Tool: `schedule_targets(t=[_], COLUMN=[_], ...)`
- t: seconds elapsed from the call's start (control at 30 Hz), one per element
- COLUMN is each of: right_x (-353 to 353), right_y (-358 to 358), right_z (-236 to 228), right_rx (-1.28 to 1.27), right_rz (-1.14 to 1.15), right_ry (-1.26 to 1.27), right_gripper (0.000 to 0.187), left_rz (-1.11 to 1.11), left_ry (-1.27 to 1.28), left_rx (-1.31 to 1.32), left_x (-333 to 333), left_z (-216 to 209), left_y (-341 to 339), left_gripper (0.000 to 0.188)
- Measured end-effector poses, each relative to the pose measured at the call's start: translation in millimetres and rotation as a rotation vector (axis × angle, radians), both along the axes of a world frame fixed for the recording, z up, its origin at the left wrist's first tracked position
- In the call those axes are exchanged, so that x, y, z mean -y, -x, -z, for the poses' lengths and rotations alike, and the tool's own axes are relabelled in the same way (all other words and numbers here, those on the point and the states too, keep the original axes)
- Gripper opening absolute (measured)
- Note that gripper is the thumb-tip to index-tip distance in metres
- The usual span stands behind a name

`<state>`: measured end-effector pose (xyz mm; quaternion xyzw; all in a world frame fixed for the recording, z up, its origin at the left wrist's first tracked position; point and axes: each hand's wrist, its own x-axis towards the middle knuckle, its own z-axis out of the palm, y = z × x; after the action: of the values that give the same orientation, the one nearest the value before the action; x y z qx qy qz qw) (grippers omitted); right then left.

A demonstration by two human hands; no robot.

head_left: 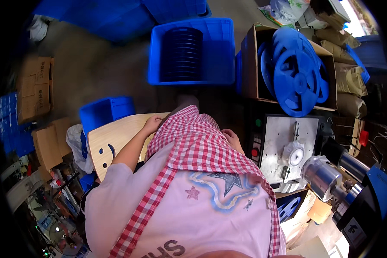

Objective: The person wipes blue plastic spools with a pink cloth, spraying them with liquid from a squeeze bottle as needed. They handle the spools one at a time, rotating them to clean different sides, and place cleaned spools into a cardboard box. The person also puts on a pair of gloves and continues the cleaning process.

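My left hand (152, 124) is over a pale wooden chair panel (124, 129) with a cut-out smiling face, close to the panel's far edge. Its fingertips run in against my red-and-white checked apron (189, 129), and I cannot tell whether they grip anything. On the other side of the apron, my right hand (231, 138) lies against the cloth with its fingers bent and partly hidden. Just right of it stands a machine with a metal plate (273, 142) and a round clear-and-white fitting (293, 155). No held object shows in either hand.
Ahead, a blue bin (219, 51) holds a row of black discs (182, 53). A cardboard box (250, 60) of blue reels (299, 79) stands at the far right. A smaller blue bin (101, 114) is beside the chair. Cartons (35, 90) are stacked left; a metal cylinder (322, 176) juts in at right.
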<state>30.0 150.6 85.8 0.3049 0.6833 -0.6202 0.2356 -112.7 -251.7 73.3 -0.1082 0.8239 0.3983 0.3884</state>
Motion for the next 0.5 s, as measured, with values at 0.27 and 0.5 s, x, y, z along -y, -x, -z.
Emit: schedule_targets(t=[0.27, 0.5], right_x=[7, 32], right_y=[108, 302], right_z=[-30, -82], right_rx=[0.001, -0.148], right_rz=[0.164, 0.083], right_ry=[0.262, 0.153], right_gripper=[0.023, 0.025], left_rz=[0.002, 0.388], left_ry=[-0.092, -0.09], left_rx=[-0.196, -1.07], left_x=[-26, -55], left_z=[-55, -141], left_y=[169, 443], left_gripper=[0.019, 0.028])
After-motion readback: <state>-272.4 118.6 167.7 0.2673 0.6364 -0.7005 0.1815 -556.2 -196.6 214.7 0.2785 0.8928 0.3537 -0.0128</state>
